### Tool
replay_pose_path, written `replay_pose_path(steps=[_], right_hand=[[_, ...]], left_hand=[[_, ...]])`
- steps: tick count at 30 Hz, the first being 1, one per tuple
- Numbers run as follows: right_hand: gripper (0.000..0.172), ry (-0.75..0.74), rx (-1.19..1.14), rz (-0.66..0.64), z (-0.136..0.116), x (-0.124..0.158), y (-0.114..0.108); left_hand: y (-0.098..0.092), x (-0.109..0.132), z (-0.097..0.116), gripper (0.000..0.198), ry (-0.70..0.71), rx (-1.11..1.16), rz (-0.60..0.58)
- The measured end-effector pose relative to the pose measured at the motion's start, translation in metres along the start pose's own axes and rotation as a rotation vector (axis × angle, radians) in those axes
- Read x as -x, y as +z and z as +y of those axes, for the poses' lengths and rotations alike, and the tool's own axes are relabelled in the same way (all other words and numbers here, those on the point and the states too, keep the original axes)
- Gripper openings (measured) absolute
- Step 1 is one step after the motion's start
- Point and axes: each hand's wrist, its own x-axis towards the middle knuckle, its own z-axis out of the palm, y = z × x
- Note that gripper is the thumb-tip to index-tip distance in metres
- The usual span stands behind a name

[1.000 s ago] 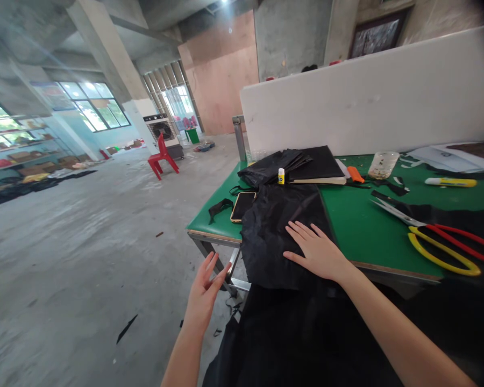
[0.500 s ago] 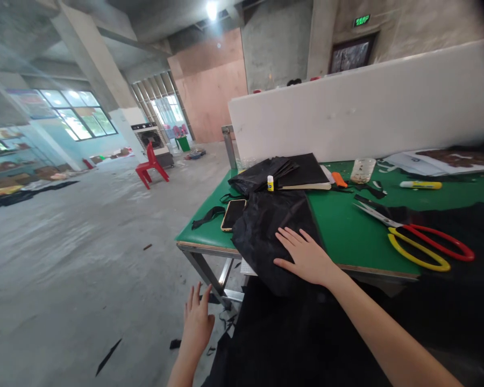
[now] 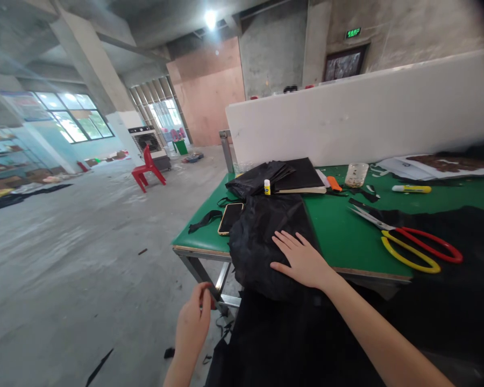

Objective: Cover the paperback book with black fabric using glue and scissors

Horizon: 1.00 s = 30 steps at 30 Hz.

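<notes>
Palm down, my right hand (image 3: 302, 260) lies flat on a piece of thin black fabric (image 3: 258, 247), fingers stretched out and slightly spread. The fabric is wrinkled, puffs up on its left side and droops over the front edge of the green table (image 3: 201, 236). Off the table's left corner, in the air, is my left hand (image 3: 196, 314) with curled fingers; whatever they may hold is hidden. A phone (image 3: 229, 219) rests against the fabric's left side, and a glue stick (image 3: 267, 187) stands upright behind it.
Scissors (image 3: 411, 242) with red and yellow handles lie on the right, blades slightly apart. Behind are a black-covered book (image 3: 302, 177), a clear plastic cup (image 3: 356, 175), a yellow-white tube (image 3: 411, 188) and a white panel (image 3: 347, 118). A red chair (image 3: 147, 169) stands on the floor.
My left hand's fingers have gone from stretched out to curled. The fabric's left part has puffed up more. My right hand stays flat on it, and the view has shifted slightly.
</notes>
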Motion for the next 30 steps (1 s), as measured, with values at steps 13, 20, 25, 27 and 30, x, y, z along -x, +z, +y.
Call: replay_pose_path(steps=[13,20,25,27,30], right_hand=[[0.077,0.003,0.0,-0.007,-0.001,0.001,-0.004],[0.076,0.001,0.003,-0.002,-0.001,0.001,-0.003],[0.076,-0.004,0.006,0.008,-0.001,0.001,-0.002],[0.075,-0.003,0.011,0.013,-0.002,0.001,-0.003],[0.071,-0.017,0.006,0.049,-0.005,0.0,-0.006]], left_hand=[[0.009,0.001,0.003,0.038,-0.016,-0.133,-0.086],[0.011,0.001,0.025,0.052,0.221,-0.036,0.156],[0.01,0.006,0.054,0.039,0.262,0.096,0.038],[0.011,0.007,0.063,0.04,0.291,0.137,0.049],[0.011,0.007,0.073,0.036,0.314,0.177,0.07]])
